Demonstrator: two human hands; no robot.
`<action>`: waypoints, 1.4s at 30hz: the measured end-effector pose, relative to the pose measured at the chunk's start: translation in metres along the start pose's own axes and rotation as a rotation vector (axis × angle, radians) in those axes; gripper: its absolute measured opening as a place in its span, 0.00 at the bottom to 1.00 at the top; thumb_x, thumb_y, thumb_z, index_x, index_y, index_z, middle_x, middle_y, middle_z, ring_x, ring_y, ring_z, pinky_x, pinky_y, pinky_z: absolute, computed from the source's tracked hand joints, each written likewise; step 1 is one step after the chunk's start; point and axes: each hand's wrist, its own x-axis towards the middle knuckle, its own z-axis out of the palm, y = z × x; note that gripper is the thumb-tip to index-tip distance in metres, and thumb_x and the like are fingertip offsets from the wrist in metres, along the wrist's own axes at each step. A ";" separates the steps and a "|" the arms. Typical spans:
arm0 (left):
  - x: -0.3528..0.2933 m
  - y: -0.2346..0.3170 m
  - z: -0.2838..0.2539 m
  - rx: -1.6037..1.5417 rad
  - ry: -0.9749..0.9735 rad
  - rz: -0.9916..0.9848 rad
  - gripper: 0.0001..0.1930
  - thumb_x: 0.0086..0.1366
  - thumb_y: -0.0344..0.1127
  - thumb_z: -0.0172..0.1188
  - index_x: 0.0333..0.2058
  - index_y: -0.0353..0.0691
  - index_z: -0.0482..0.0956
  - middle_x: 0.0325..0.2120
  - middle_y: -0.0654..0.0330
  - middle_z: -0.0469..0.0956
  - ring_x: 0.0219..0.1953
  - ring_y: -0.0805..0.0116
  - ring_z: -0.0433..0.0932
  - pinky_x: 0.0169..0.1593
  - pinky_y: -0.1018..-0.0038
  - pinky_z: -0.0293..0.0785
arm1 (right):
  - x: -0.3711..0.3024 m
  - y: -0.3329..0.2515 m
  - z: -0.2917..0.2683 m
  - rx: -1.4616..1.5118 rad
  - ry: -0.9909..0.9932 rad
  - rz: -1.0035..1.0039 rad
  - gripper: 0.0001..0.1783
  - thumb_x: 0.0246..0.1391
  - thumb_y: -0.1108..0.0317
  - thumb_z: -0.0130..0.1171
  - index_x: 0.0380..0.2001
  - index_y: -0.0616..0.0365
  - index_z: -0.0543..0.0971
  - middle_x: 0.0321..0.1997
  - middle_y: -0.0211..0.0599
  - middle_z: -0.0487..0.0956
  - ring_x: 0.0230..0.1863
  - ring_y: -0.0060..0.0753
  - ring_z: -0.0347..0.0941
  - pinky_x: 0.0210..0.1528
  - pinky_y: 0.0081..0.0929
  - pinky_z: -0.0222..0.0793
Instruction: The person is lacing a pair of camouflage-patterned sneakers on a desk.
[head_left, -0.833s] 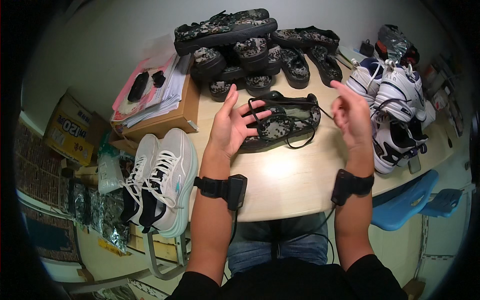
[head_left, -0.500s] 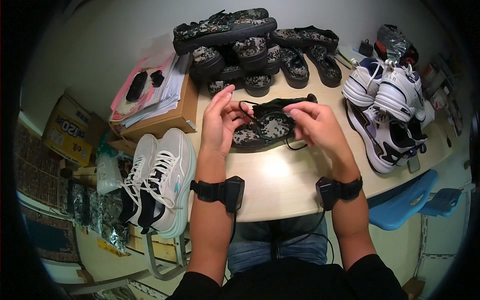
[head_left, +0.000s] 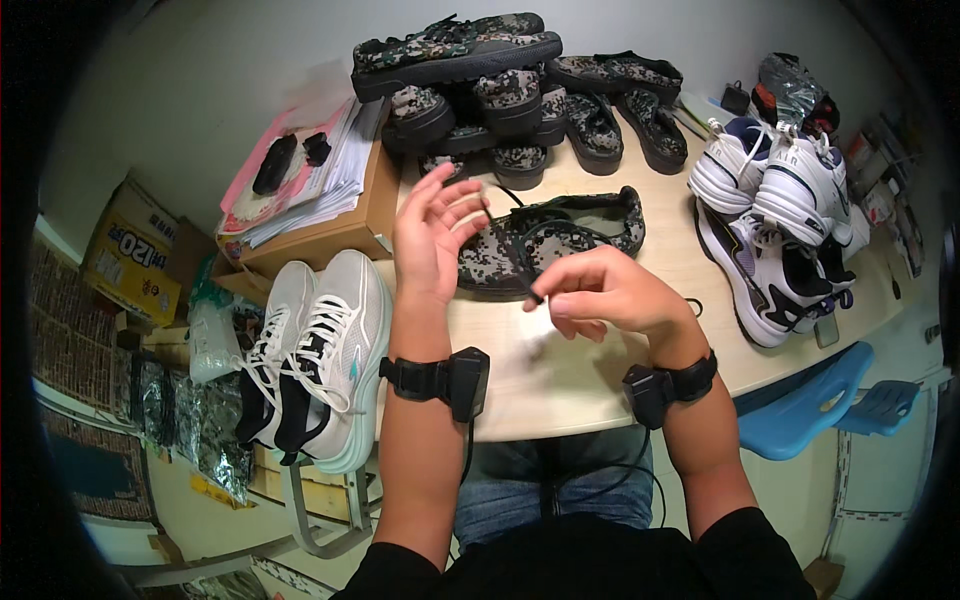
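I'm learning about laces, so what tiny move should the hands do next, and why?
Maybe the right hand should gently pull the black lace toward the person: that hand seems to pinch it, the lace crosses the camouflage shoe, and a slack-looking loop shows beyond the hand.

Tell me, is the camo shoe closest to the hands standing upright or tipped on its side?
Upright: the camouflage shoe sits sole-down on the table, with its foot opening facing up.
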 end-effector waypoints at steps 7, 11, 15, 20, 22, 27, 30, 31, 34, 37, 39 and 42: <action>-0.005 -0.012 0.007 0.517 -0.374 -0.167 0.10 0.61 0.29 0.50 0.40 0.33 0.74 0.24 0.62 0.75 0.24 0.75 0.73 0.31 0.80 0.71 | -0.005 0.007 -0.008 0.469 0.132 -0.346 0.11 0.58 0.70 0.52 0.38 0.68 0.77 0.25 0.38 0.77 0.17 0.19 0.67 0.18 0.14 0.63; -0.018 -0.012 0.022 0.735 -0.551 -0.135 0.09 0.56 0.27 0.60 0.36 0.33 0.80 0.22 0.68 0.75 0.23 0.84 0.67 0.27 0.83 0.63 | 0.002 0.016 -0.013 0.660 0.177 -0.522 0.12 0.61 0.70 0.49 0.43 0.67 0.75 0.28 0.39 0.77 0.18 0.21 0.69 0.19 0.14 0.64; -0.014 -0.013 0.018 0.805 -0.467 -0.074 0.08 0.57 0.28 0.62 0.35 0.32 0.79 0.22 0.68 0.74 0.22 0.81 0.68 0.27 0.83 0.63 | 0.005 0.012 -0.014 0.729 0.314 -0.544 0.15 0.61 0.70 0.48 0.49 0.66 0.72 0.28 0.38 0.77 0.17 0.19 0.69 0.17 0.14 0.63; -0.015 -0.001 0.008 0.106 -0.369 0.038 0.05 0.59 0.26 0.59 0.34 0.32 0.79 0.18 0.67 0.71 0.18 0.81 0.62 0.25 0.82 0.61 | 0.012 0.009 -0.005 0.208 0.396 -0.052 0.21 0.58 0.67 0.51 0.53 0.62 0.70 0.25 0.34 0.77 0.15 0.17 0.67 0.18 0.13 0.63; -0.014 -0.002 0.004 -0.061 -0.408 0.071 0.05 0.61 0.28 0.58 0.34 0.32 0.78 0.15 0.70 0.66 0.16 0.82 0.59 0.24 0.81 0.58 | 0.018 0.019 0.001 0.000 0.311 0.047 0.21 0.57 0.64 0.54 0.52 0.62 0.71 0.24 0.33 0.78 0.17 0.17 0.67 0.19 0.17 0.64; -0.005 0.000 0.005 -0.029 -0.145 0.052 0.08 0.63 0.32 0.56 0.36 0.33 0.78 0.14 0.72 0.62 0.15 0.83 0.56 0.22 0.83 0.56 | 0.014 0.014 -0.001 -0.113 0.114 0.103 0.13 0.56 0.65 0.55 0.40 0.63 0.77 0.22 0.31 0.76 0.16 0.16 0.65 0.18 0.15 0.61; 0.004 -0.010 -0.007 0.205 0.092 0.008 0.10 0.65 0.33 0.55 0.37 0.32 0.78 0.14 0.70 0.63 0.15 0.83 0.58 0.20 0.84 0.56 | -0.002 0.001 -0.006 0.018 -0.024 0.000 0.11 0.55 0.65 0.56 0.34 0.64 0.78 0.21 0.31 0.76 0.15 0.14 0.64 0.18 0.14 0.59; 0.004 -0.012 -0.004 0.205 0.090 0.009 0.10 0.65 0.33 0.55 0.37 0.32 0.78 0.14 0.70 0.63 0.15 0.83 0.58 0.20 0.84 0.56 | -0.009 0.000 -0.011 0.096 -0.095 -0.077 0.11 0.55 0.66 0.57 0.32 0.65 0.78 0.21 0.32 0.75 0.15 0.14 0.63 0.17 0.14 0.58; 0.005 -0.014 -0.003 0.292 0.153 0.032 0.11 0.66 0.33 0.53 0.36 0.31 0.78 0.16 0.68 0.67 0.16 0.82 0.62 0.21 0.83 0.59 | -0.019 0.008 -0.022 0.293 -0.207 -0.405 0.12 0.53 0.68 0.56 0.27 0.69 0.77 0.18 0.40 0.73 0.14 0.19 0.64 0.15 0.16 0.57; 0.005 -0.015 -0.001 0.286 0.146 0.051 0.11 0.66 0.33 0.53 0.37 0.31 0.78 0.16 0.68 0.67 0.17 0.82 0.63 0.22 0.83 0.60 | -0.025 0.006 -0.023 0.538 -0.177 -0.529 0.13 0.54 0.67 0.56 0.26 0.69 0.77 0.15 0.39 0.71 0.12 0.20 0.62 0.11 0.15 0.53; 0.004 -0.014 0.002 0.299 0.135 0.040 0.10 0.66 0.34 0.52 0.37 0.32 0.78 0.17 0.68 0.67 0.17 0.81 0.62 0.23 0.82 0.61 | -0.022 0.007 -0.026 0.534 -0.068 -0.552 0.13 0.55 0.66 0.55 0.30 0.69 0.76 0.15 0.36 0.71 0.12 0.18 0.61 0.10 0.12 0.51; 0.002 -0.011 0.002 0.357 0.147 0.057 0.10 0.65 0.34 0.53 0.37 0.32 0.78 0.18 0.67 0.68 0.18 0.80 0.63 0.25 0.82 0.63 | -0.011 0.005 -0.026 0.486 0.133 -0.378 0.12 0.59 0.66 0.51 0.34 0.67 0.75 0.16 0.31 0.71 0.11 0.14 0.59 0.11 0.10 0.51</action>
